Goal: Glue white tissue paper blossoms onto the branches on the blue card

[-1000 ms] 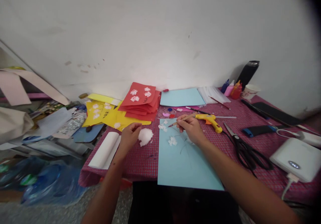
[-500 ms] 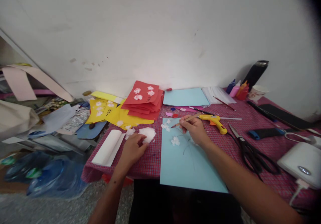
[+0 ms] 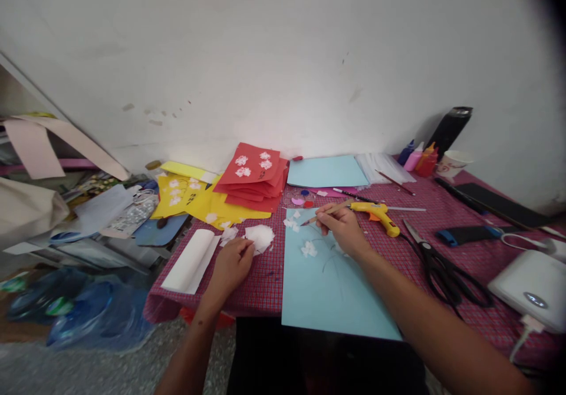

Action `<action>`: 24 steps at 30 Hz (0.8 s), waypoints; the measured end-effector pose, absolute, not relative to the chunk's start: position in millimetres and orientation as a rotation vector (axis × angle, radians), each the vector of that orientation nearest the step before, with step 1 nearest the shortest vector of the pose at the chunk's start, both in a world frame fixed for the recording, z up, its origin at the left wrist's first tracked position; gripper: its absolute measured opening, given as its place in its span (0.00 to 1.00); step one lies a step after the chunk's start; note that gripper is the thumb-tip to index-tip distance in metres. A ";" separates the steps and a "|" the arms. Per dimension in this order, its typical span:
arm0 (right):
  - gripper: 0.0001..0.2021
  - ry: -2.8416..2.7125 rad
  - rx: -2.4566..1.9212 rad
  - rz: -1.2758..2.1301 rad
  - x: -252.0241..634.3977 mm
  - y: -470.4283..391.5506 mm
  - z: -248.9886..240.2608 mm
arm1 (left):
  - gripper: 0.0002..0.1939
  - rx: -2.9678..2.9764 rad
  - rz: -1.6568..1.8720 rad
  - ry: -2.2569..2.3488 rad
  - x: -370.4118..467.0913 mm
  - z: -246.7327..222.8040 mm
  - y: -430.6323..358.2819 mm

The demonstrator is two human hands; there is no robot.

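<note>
In my right hand [image 3: 340, 225] is a slim wooden-handled paintbrush [image 3: 313, 220], its dark tip angled down beside white paper petals [image 3: 292, 223] on a light blue sheet [image 3: 336, 295]. A white paper flower [image 3: 309, 249] lies lower on this sheet, among thin drawn lines. My left hand [image 3: 234, 262] rests on the cloth to the left, thumb and fingers drawn together at the edge of a pile of small white paper pieces [image 3: 260, 237]. Whatever those fingertips hold is too small to make out. A folded white tissue [image 3: 188, 260] lies left of this hand.
Red cards [image 3: 252, 168] and yellow cards [image 3: 230, 206] with paper flowers sit behind my left hand. Paint blobs [image 3: 298, 201] are beyond the sheet. Right of it lie a yellow glue gun [image 3: 374, 211], black-handled scissors [image 3: 435, 265] and a white device [image 3: 530, 286].
My left hand's fingers have drawn together and pulled slightly back from the white paper pieces. My right hand and the paintbrush have stayed almost where they were.
</note>
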State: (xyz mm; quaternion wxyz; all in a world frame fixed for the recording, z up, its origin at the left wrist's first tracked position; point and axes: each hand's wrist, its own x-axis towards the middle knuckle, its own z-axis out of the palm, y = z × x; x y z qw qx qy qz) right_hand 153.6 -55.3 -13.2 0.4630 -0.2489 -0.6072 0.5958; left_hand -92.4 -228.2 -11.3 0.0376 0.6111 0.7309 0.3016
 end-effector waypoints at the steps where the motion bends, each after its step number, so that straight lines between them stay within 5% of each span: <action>1: 0.09 -1.491 -0.612 1.471 153.3 -55.2 -13.5 | 0.14 1.812 0.985 2.222 -92.9 -10.2 -228.6; 10: 0.11 -1.514 -0.466 1.624 154.4 -57.7 -12.8 | 0.13 1.045 1.468 1.577 -61.4 -7.0 -203.8; 24: 0.11 -1.649 -0.442 1.656 153.8 -63.2 -8.6 | 0.16 0.707 1.436 1.184 -22.4 -21.7 -177.8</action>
